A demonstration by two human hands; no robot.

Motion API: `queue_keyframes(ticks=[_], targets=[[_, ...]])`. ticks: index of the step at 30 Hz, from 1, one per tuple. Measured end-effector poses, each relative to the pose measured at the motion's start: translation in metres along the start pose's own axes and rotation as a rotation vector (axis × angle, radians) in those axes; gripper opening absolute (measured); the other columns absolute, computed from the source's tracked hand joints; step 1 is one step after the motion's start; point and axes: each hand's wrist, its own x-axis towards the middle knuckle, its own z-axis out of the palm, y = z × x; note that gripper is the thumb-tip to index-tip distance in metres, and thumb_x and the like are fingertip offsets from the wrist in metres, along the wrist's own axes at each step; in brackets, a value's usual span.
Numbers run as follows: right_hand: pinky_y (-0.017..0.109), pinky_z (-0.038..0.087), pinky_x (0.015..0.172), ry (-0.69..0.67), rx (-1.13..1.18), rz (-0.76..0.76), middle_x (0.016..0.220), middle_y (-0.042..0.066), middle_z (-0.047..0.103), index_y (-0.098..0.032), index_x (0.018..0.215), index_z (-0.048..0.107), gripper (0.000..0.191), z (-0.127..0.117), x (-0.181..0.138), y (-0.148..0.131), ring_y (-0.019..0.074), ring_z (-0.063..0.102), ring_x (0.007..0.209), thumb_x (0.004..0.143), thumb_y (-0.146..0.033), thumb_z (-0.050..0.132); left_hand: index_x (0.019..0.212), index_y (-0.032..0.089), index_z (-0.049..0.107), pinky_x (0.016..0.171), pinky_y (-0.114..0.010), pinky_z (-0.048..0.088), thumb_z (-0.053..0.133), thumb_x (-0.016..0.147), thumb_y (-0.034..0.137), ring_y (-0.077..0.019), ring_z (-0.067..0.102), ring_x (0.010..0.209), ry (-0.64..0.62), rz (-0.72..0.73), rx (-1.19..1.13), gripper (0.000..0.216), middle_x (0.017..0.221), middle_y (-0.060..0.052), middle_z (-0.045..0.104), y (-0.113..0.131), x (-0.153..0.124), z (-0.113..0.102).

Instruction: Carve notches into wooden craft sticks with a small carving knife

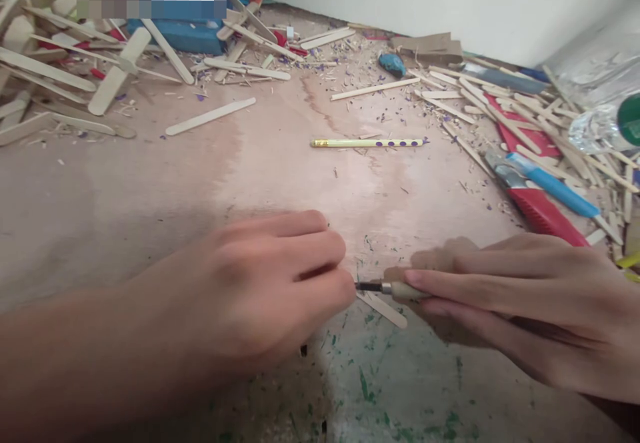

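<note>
My right hand (530, 303) grips a small carving tool (400, 288) by its pale wooden handle, between thumb and fingers. Its dark metal blade points left and meets the fingertips of my left hand (280, 276). That left hand is closed, knuckles up, over the table; whatever its fingers hold is hidden beneath them. A flat craft stick (384, 308) pokes out below the blade, its other end out of sight near my left fingers. Farther back lies a cream pencil (370, 142) with purple dots and a gold ferrule.
Loose craft sticks pile up on the left (45, 63) and right, among wood and purple shavings. A red utility knife (545, 213) and a blue-handled tool (557, 184) lie beyond my right hand. A clear bottle (600, 126) is at the right edge, a blue box (180, 35) at the back.
</note>
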Motion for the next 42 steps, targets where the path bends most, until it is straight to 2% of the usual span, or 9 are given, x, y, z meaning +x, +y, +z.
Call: queue_keyframes(ticks=[4, 8, 13, 20, 27, 29, 32, 35, 42], targets=[[0.032, 0.072, 0.068, 0.004, -0.041, -0.055, 0.123, 0.007, 0.097, -0.026, 0.155, 0.083, 0.034, -0.001, 0.002, 0.005, 0.0186, 0.091, 0.084, 0.124, -0.017, 0.073, 0.103, 0.024, 0.080, 0.097, -0.034, 0.074, 0.057, 0.117, 0.002, -0.0219, 0.082, 0.105, -0.006, -0.027, 0.015, 0.035, 0.111, -0.005, 0.087, 0.003, -0.001, -0.002], [0.031, 0.073, 0.068, 0.007, 0.066, -0.012, 0.106, 0.006, 0.094, -0.026, 0.154, 0.087, 0.036, -0.003, 0.008, 0.006, 0.0178, 0.087, 0.077, 0.121, -0.015, 0.076, 0.106, 0.025, 0.080, 0.097, -0.034, 0.075, 0.060, 0.116, 0.003, -0.0228, 0.083, 0.105, -0.008, -0.014, 0.019, 0.031, 0.109, -0.004, 0.087, 0.002, -0.002, -0.002], [0.029, 0.059, 0.054, -0.022, 0.029, -0.043, 0.084, 0.000, 0.083, -0.025, 0.155, 0.084, 0.033, -0.005, 0.006, 0.009, 0.0145, 0.076, 0.065, 0.125, -0.018, 0.072, 0.105, 0.026, 0.080, 0.098, -0.034, 0.074, 0.064, 0.116, 0.003, -0.0223, 0.083, 0.104, -0.010, -0.002, 0.023, 0.029, 0.106, -0.003, 0.087, 0.000, -0.001, 0.000], [0.030, 0.060, 0.055, -0.016, 0.012, -0.041, 0.084, 0.001, 0.082, -0.025, 0.153, 0.083, 0.029, -0.006, 0.001, 0.011, 0.0142, 0.075, 0.065, 0.125, -0.021, 0.074, 0.092, 0.022, 0.078, 0.086, -0.037, 0.068, 0.042, 0.128, 0.007, -0.0209, 0.080, 0.093, -0.006, 0.021, 0.036, 0.053, 0.105, -0.005, 0.087, 0.000, 0.005, -0.004], [0.033, 0.075, 0.072, -0.015, 0.089, -0.016, 0.105, 0.005, 0.094, -0.029, 0.160, 0.084, 0.042, -0.005, 0.009, 0.009, 0.0179, 0.088, 0.079, 0.122, -0.014, 0.074, 0.095, 0.025, 0.078, 0.098, -0.033, 0.073, 0.064, 0.119, 0.006, -0.0215, 0.081, 0.099, -0.012, -0.013, 0.044, 0.034, 0.103, -0.003, 0.086, 0.002, 0.002, -0.002], [0.032, 0.076, 0.074, -0.018, 0.093, -0.024, 0.117, 0.006, 0.096, -0.029, 0.166, 0.081, 0.048, -0.006, 0.007, 0.010, 0.0179, 0.091, 0.086, 0.121, -0.012, 0.075, 0.094, 0.025, 0.077, 0.098, -0.034, 0.074, 0.065, 0.118, 0.006, -0.0217, 0.081, 0.099, -0.018, 0.007, 0.042, 0.033, 0.102, -0.003, 0.086, 0.001, 0.002, -0.003], [0.036, 0.076, 0.074, 0.013, 0.063, 0.016, 0.126, 0.004, 0.097, -0.038, 0.174, 0.075, 0.056, -0.006, 0.003, 0.011, 0.0205, 0.092, 0.091, 0.123, -0.016, 0.075, 0.096, 0.025, 0.077, 0.098, -0.035, 0.076, 0.062, 0.118, 0.005, -0.0220, 0.082, 0.100, -0.023, 0.029, 0.045, 0.033, 0.102, -0.004, 0.086, -0.002, 0.002, -0.004], [0.039, 0.077, 0.073, -0.004, 0.045, 0.034, 0.126, 0.005, 0.097, -0.043, 0.174, 0.075, 0.055, -0.006, 0.001, 0.011, 0.0225, 0.092, 0.089, 0.124, -0.021, 0.074, 0.099, 0.025, 0.078, 0.101, -0.037, 0.076, 0.063, 0.118, 0.005, -0.0228, 0.082, 0.102, -0.016, 0.035, 0.038, 0.031, 0.102, -0.003, 0.086, -0.003, 0.001, -0.003], [0.033, 0.073, 0.069, -0.023, 0.048, -0.007, 0.101, 0.004, 0.092, -0.030, 0.162, 0.084, 0.041, -0.008, 0.006, 0.013, 0.0178, 0.086, 0.077, 0.123, -0.020, 0.076, 0.095, 0.025, 0.076, 0.105, -0.036, 0.074, 0.067, 0.116, 0.006, -0.0236, 0.082, 0.107, 0.043, -0.025, 0.032, 0.029, 0.107, -0.004, 0.085, 0.000, -0.002, 0.006]])
